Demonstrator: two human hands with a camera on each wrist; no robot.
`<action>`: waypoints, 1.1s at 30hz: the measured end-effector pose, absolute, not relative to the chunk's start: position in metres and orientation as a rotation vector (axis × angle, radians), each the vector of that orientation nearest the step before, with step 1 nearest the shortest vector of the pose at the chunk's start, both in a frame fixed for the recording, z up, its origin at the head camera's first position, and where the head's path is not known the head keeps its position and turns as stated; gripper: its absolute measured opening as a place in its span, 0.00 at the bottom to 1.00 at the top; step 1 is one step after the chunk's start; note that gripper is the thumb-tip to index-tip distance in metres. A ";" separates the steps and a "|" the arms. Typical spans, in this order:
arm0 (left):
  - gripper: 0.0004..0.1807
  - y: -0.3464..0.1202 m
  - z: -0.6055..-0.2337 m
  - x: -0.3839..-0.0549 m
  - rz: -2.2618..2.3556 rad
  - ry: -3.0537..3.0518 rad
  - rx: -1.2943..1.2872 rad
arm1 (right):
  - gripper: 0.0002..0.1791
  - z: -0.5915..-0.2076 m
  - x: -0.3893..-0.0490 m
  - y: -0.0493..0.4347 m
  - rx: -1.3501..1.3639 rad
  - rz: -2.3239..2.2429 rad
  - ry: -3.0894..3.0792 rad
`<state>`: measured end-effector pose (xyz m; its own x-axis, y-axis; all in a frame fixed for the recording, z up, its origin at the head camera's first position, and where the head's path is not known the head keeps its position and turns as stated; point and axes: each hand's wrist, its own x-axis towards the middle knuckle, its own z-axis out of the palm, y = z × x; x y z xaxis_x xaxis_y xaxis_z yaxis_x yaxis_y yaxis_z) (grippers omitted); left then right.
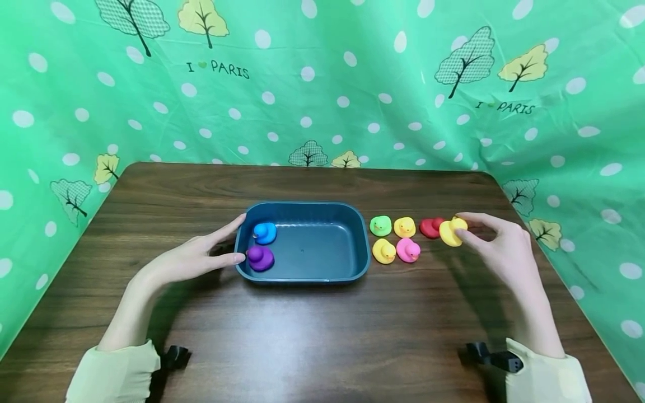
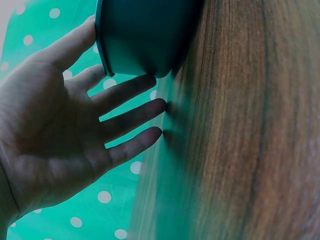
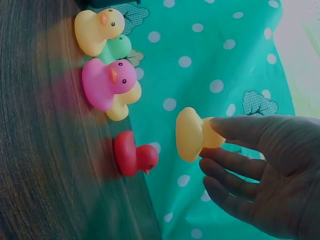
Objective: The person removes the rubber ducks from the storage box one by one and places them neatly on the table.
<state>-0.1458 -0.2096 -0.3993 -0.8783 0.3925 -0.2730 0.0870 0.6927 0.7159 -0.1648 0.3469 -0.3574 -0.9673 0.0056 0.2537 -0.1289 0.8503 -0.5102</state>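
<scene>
My right hand (image 1: 504,246) pinches a yellow rubber duck (image 1: 450,232) between thumb and fingers, raised above the table. In the right wrist view that duck (image 3: 189,135) hangs apart from a red duck (image 3: 131,155) standing on the wood. The left hand (image 1: 194,254) touches the left end of a dark blue plastic basin (image 1: 302,280), thumb and fingertips at its rim. From the left wrist view, its fingers (image 2: 127,122) are spread and fairly straight beside the basin wall (image 2: 140,40). Inside the basin, at its left end, sit a blue duck (image 1: 265,233) and a purple duck (image 1: 260,258).
Just right of the basin stand a green duck (image 1: 380,225), a pink duck (image 1: 408,250) and two yellow ducks, one in front (image 1: 384,251) and one behind (image 1: 405,227). A green dotted cloth (image 1: 322,112) hangs behind the brown wooden table (image 1: 302,347).
</scene>
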 end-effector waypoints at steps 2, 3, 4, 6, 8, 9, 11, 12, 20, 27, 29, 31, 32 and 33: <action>0.46 -0.210 -0.399 -0.146 1.024 2.502 0.374 | 0.21 -0.358 -0.165 0.347 0.090 0.787 -2.783; 0.46 -0.210 -0.399 -0.146 1.025 2.502 0.375 | 0.21 -0.358 -0.165 0.348 0.086 0.782 -2.784; 0.46 -0.210 -0.399 -0.145 1.024 2.501 0.374 | 0.21 -0.358 -0.165 0.348 0.084 0.777 -2.786; 0.46 -0.210 -0.399 -0.145 1.028 2.494 0.363 | 0.21 -0.357 -0.165 0.349 0.079 0.760 -2.790; 0.45 -0.209 -0.399 -0.145 1.033 2.490 0.352 | 0.21 -0.357 -0.165 0.350 0.072 0.748 -2.799; 0.45 -0.209 -0.399 -0.145 1.035 2.490 0.351 | 0.21 -0.357 -0.165 0.350 0.068 0.743 -2.803; 0.45 -0.208 -0.399 -0.145 1.040 2.491 0.350 | 0.22 -0.357 -0.164 0.351 0.060 0.740 -2.812; 0.45 -0.208 -0.399 -0.146 1.041 2.493 0.351 | 0.22 -0.357 -0.164 0.351 0.059 0.740 -2.814; 0.45 -0.209 -0.398 -0.144 1.063 2.477 0.319 | 0.22 -0.358 -0.166 0.351 0.080 0.771 -2.827; 0.45 -0.210 -0.400 -0.142 1.068 2.493 0.360 | 0.22 -0.359 -0.168 0.350 0.086 0.790 -2.854; 0.45 -0.209 -0.399 -0.142 1.066 2.495 0.357 | 0.22 -0.360 -0.168 0.350 0.098 0.800 -2.858; 0.45 -0.209 -0.399 -0.142 1.063 2.496 0.353 | 0.21 -0.361 -0.169 0.351 0.120 0.806 -2.865; 0.45 -0.209 -0.398 -0.142 1.061 2.497 0.349 | 0.21 -0.361 -0.169 0.351 0.131 0.810 -2.871; 0.45 -0.209 -0.398 -0.142 1.058 2.497 0.344 | 0.21 -0.362 -0.170 0.351 0.142 0.815 -2.877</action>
